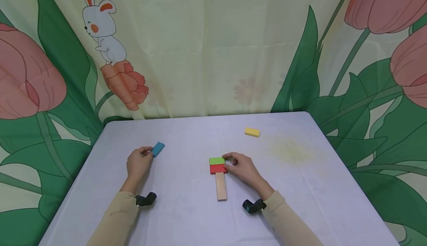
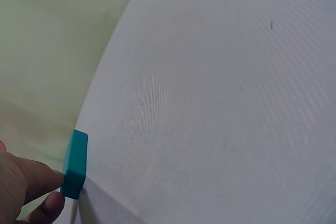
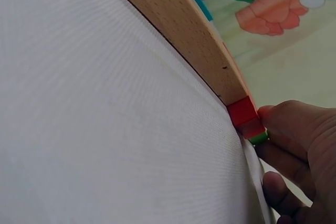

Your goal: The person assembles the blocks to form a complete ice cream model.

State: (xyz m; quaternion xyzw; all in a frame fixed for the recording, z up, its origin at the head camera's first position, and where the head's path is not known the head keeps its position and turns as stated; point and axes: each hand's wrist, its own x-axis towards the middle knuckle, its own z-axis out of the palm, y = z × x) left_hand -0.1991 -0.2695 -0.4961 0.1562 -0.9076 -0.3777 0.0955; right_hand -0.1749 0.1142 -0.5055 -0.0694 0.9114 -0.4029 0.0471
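My left hand pinches one end of a blue block at the left of the table. Thumb and finger meet at that block's near end in the left wrist view, where the blue block stands beside the fingertips. At the centre, a green block lies directly behind a red block. A long plain wooden block extends from the red one toward me. My right hand has its index finger at the green block's far right corner and its thumb at the red block's right end.
A yellow block lies toward the back, right of centre. White cloth covers the table, with a faint yellowish stain on its right side. Behind the far edge hangs a curtain printed with tulips and a rabbit.
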